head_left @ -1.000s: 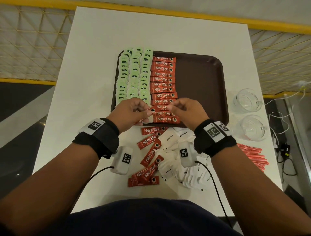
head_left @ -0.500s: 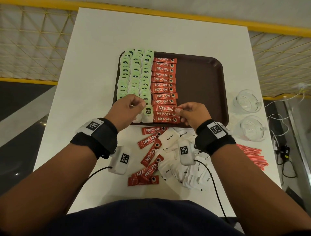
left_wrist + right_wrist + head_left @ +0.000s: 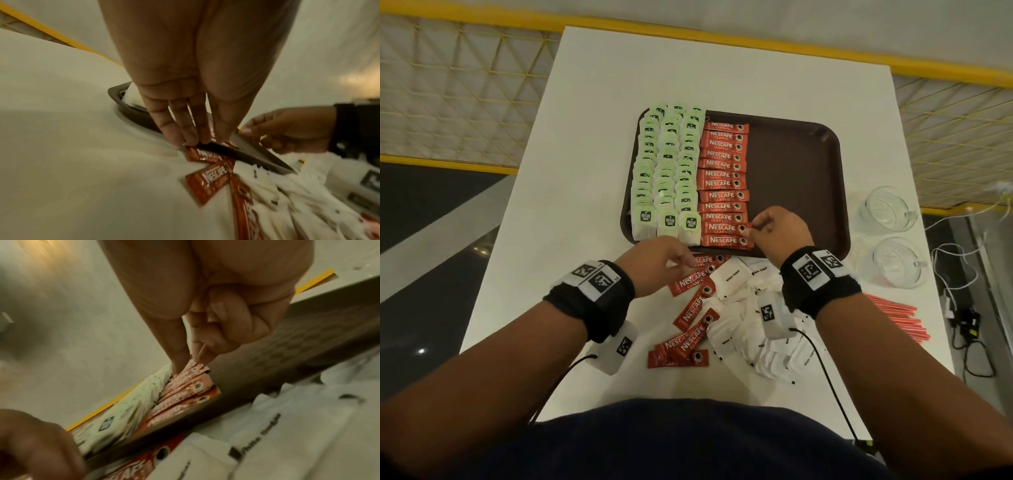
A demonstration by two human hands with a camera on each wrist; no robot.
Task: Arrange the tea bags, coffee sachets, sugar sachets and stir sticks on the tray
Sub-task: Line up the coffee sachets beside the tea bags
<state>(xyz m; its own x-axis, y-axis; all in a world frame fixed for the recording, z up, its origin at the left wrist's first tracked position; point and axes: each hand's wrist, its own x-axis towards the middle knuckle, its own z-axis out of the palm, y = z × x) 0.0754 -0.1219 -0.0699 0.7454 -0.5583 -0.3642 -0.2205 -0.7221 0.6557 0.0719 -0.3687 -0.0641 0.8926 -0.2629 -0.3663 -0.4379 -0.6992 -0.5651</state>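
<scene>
A brown tray [image 3: 791, 164] holds three columns of green tea bags [image 3: 667, 171] and one column of red coffee sachets [image 3: 722, 178]. My right hand [image 3: 751, 229] is at the right end of the lower rows. Its thumb and forefinger pinch the end of a coffee sachet [image 3: 198, 370] lying on the tray, with the other fingers curled. My left hand [image 3: 686, 262] is off the tray's near edge. Its straight fingers [image 3: 191, 138] touch the topmost loose coffee sachet [image 3: 205, 155] on the table. More loose coffee sachets [image 3: 691, 325] lie beside a heap of white sugar sachets [image 3: 743, 329]. Red stir sticks [image 3: 893, 318] lie at the right.
Two clear glass cups [image 3: 887, 212] [image 3: 897, 262] stand right of the tray. Cables and a plug [image 3: 962, 308] hang past the table's right edge. The tray's right half is bare. Yellow-railed mesh surrounds the white table [image 3: 585, 171].
Both hands laid a coffee sachet onto the tray's lower rows. My left hand then left the tea bags and came down to the loose sachets. My right hand stayed at the row's end.
</scene>
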